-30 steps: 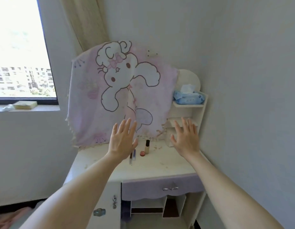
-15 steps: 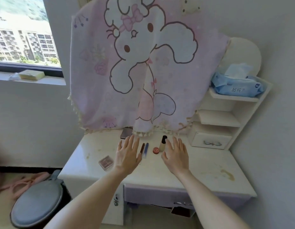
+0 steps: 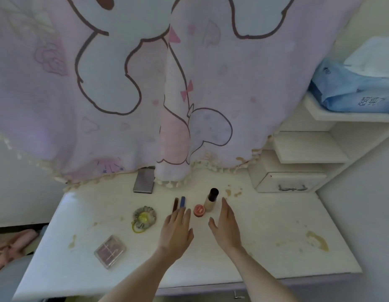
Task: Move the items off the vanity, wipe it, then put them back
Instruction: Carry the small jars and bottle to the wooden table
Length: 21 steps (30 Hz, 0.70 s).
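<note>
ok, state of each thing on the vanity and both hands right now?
left hand: open, over the vanity, holding nothing
right hand: open, beside the bottle, holding nothing
bottle: upright, capped
red jar: lid on
two sticks: lying flat, side by side
clear compact: closed, flat
grey case: closed, partly under the cloth
small drawer: shut
vanity top: stained, not wiped
</note>
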Motion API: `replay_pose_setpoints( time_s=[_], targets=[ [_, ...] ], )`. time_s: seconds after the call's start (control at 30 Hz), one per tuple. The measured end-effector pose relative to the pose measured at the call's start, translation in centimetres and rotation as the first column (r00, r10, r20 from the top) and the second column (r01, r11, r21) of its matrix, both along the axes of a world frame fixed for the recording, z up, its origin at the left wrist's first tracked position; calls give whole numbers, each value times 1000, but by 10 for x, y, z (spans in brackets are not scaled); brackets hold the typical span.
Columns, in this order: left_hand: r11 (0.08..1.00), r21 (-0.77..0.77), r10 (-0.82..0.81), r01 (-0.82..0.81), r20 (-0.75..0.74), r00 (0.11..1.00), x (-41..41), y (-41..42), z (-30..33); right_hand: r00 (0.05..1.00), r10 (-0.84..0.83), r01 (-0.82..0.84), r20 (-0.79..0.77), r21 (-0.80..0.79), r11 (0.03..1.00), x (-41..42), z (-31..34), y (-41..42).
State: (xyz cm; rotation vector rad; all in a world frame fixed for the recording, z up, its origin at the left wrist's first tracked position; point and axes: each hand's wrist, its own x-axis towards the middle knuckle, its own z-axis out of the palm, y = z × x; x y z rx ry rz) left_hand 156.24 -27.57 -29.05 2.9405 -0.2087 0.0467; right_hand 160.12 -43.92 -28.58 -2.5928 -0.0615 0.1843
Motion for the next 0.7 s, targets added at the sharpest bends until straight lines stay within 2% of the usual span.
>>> replay_pose_setpoints(
  time_s=[0.13,0.2,0.4,0.57,0.63,0.7],
  targets=[
    [982,-189,-25,29,24,999,33,-13,-13,995,-83,94,-52,266,959,33,-8,8],
    [976,-218,1,5,27,1000,47,-21,-19,993,-99,113,-58,330,937,45,-14,11],
    [986,-166,24,-28,-30,999,69,-28,-40,999,-38,38,-10,396,917,60,-17,10],
    [996,-40,80,-81,-20,997,72,-31,-27,1000,-22,13,23,337,942,67,-23,-1],
    [989,-119,79,-87,-69,994,76,-29,-16,999,-44,37,12,359,933,67,-19,-3],
    [949,-263,144,-175,-134,980,83,-26,-5,992,-114,126,-55,455,881,68,-12,-2]
  ],
)
